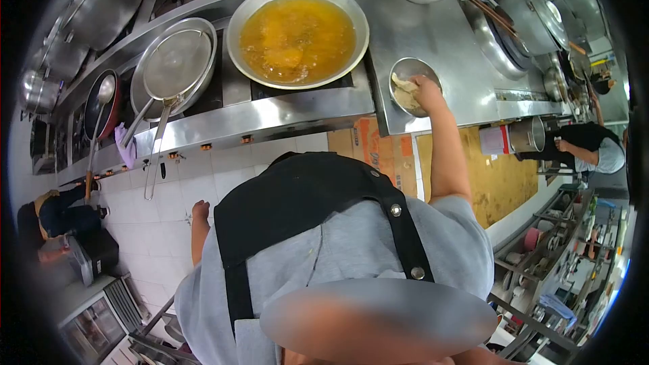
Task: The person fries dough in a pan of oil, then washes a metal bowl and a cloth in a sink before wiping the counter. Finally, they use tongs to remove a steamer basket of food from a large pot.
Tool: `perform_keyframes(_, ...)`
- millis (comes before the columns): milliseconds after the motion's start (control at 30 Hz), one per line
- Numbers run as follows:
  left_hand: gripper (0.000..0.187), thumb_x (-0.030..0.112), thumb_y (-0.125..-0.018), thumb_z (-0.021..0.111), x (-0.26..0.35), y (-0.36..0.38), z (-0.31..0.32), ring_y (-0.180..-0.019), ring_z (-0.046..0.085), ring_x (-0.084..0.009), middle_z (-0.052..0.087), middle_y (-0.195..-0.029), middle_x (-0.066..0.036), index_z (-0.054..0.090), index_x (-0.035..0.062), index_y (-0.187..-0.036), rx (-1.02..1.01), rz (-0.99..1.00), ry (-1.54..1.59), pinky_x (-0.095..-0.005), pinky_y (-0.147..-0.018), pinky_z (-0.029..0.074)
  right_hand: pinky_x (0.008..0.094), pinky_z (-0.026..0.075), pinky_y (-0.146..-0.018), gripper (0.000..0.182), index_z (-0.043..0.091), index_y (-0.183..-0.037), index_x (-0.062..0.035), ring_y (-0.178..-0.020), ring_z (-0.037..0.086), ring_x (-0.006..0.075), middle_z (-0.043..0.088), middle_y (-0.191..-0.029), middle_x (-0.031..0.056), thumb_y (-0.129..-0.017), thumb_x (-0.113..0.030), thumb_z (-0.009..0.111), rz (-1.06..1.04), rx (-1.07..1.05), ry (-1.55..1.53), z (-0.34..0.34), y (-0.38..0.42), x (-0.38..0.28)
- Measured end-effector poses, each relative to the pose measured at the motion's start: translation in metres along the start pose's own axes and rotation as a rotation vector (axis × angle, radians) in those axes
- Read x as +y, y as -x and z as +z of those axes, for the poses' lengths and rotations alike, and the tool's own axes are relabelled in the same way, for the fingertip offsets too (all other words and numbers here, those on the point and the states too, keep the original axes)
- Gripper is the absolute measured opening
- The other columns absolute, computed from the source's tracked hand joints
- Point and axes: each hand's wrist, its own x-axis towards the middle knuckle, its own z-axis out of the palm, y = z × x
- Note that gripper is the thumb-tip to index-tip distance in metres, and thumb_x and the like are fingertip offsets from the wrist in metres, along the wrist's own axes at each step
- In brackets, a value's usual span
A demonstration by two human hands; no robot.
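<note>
My right hand [429, 96] is closed on a piece of pale battered food [404, 84] at a metal bowl [430, 66] on the steel counter's front edge. More pale batter [407, 99] lies in the bowl. To the left on the stove stands a wide pan [366, 35] of bubbling orange-yellow oil [297, 37], with something orange frying in it. My left hand [201, 210] hangs low at my left side, away from the stove; its fingers are too small and unclear to read.
Left of the oil pan, a strainer [177, 64] rests over another pan. A ladle [106, 89] lies in a dark pan [90, 111]. Bowls and pots [531, 20] stand at back right. One person [595, 152] is at far right, another [61, 213] at far left.
</note>
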Motion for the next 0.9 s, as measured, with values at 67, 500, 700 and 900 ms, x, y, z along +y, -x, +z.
perform_keyframes(67, 0.052, 0.026, -0.07, 0.061, 0.0, -0.006, -0.007, -0.106, 0.055, -0.0302, 0.058, -0.111, -0.021, 0.056, -0.0023, -0.114, -0.065, -0.034, 0.068, -0.0332, -0.089, 0.043, 0.0371, 0.044, -0.082, 0.035, 0.059, -0.098, -0.0016, -0.094, 0.057, 0.0337, 0.061, -0.097, 0.0177, -0.064, 0.002, 0.056, -0.009, 0.04, -0.018, -0.012, 0.0, -0.009)
perform_keyframes(500, 0.049, 0.027, -0.071, 0.061, -0.003, 0.016, -0.007, -0.11, 0.053, -0.0301, 0.058, -0.111, -0.021, 0.058, -0.0003, -0.111, -0.032, -0.068, 0.106, -0.0342, -0.091, 0.042, 0.0392, 0.046, -0.076, 0.026, 0.059, -0.095, -0.0057, -0.088, 0.058, 0.0351, 0.061, -0.092, 0.019, -0.069, -0.005, 0.059, 0.044, 0.109, 0.066, -0.084, 0.008, -0.072)
perform_keyframes(700, 0.051, 0.026, -0.072, 0.06, -0.022, 0.018, 0.008, -0.11, 0.052, -0.0315, 0.056, -0.114, -0.023, 0.056, -0.0016, -0.114, 0.019, -0.033, -0.011, -0.0342, -0.092, 0.042, 0.0377, 0.046, -0.073, 0.022, 0.059, -0.091, -0.0043, -0.085, 0.059, 0.035, 0.061, -0.09, 0.0188, -0.069, -0.005, 0.059, -0.233, 0.077, -0.096, -0.085, -0.036, -0.142)
perform_keyframes(900, 0.052, 0.026, -0.072, 0.06, -0.051, 0.041, 0.008, -0.109, 0.053, -0.0309, 0.056, -0.114, -0.023, 0.055, -0.0025, -0.115, 0.068, -0.071, -0.002, -0.0341, -0.093, 0.042, 0.0344, 0.046, -0.072, 0.025, 0.058, -0.093, -0.0023, -0.08, 0.061, 0.0283, 0.062, -0.084, 0.0163, -0.068, -0.002, 0.057, -0.401, -0.204, -0.022, -0.027, -0.094, -0.2)
